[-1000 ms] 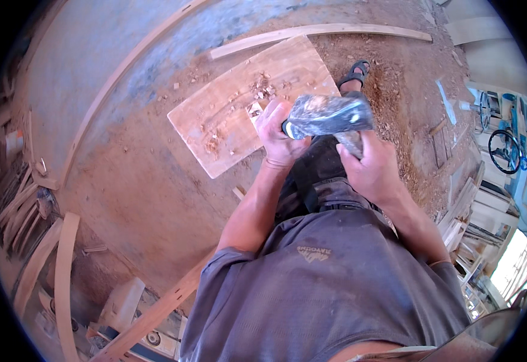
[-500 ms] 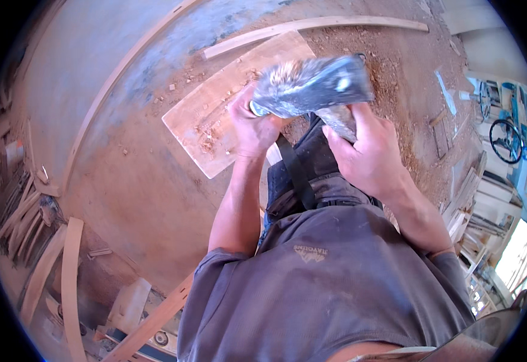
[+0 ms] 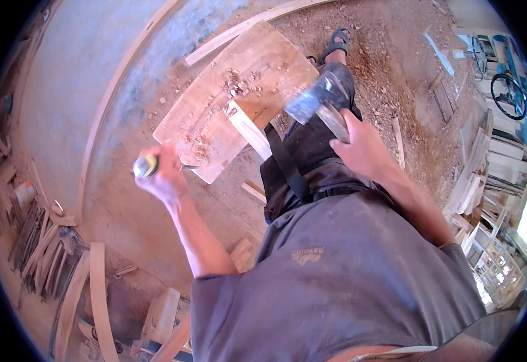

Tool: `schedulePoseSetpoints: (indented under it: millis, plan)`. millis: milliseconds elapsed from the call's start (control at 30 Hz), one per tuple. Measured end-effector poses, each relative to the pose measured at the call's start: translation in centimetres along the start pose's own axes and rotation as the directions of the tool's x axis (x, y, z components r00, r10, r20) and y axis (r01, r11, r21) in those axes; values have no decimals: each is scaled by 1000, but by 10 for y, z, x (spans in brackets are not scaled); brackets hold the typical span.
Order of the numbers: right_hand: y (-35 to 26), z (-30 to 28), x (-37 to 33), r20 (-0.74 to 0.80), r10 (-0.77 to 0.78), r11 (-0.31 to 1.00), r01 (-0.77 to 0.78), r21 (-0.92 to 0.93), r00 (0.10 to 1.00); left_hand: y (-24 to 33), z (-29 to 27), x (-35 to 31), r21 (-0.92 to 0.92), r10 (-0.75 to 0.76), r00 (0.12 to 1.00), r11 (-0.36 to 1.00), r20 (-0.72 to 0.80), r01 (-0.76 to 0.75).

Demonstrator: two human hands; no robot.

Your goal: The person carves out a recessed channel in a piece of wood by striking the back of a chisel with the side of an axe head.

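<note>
My left hand (image 3: 168,176) is closed around a chisel (image 3: 147,166), left of the board's near corner. Its yellow, metal-capped handle end sticks out on the left, and the thin blade points right. In my right hand (image 3: 366,146) is the wooden handle of an axe (image 3: 319,98), its broad metal head blurred above my thigh. A squared piece of timber (image 3: 250,130) lies across the near edge of a wide wooden board (image 3: 269,54), with neither hand touching it. Wood chips (image 3: 237,84) are scattered over the board.
My sandalled foot (image 3: 339,42) shows beyond the board. Long curved wooden strips (image 3: 110,99) lie on the floor to the left. More timber (image 3: 97,289) is at lower left. A black wheel (image 3: 508,96) and stacked wood (image 3: 471,169) stand at the right.
My left hand has swung left and down with the chisel, away from the timber. The axe has dropped lower, and the timber's end has come into view.
</note>
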State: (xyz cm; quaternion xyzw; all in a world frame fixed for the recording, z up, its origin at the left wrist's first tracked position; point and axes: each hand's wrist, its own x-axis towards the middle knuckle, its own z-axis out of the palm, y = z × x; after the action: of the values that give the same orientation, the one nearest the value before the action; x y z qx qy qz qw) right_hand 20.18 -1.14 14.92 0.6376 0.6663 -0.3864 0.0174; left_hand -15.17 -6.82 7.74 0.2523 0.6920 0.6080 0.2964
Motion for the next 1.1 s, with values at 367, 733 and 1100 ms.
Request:
schedulePoseSetpoints:
  millis: [367,733,1100]
  plan:
    - [30,20,-17,118,178,981,-185,57,977,-31,62,15,-571,80,996,816,-49,-94]
    - [26,22,-8,30,84,991,-86,102,996,-26,92,3,-308,275,961,917,26,-254]
    - [-70,-11,22,-352,-759,609,789,-83,548,-32,116,-18,-74,535,824,844,185,-531]
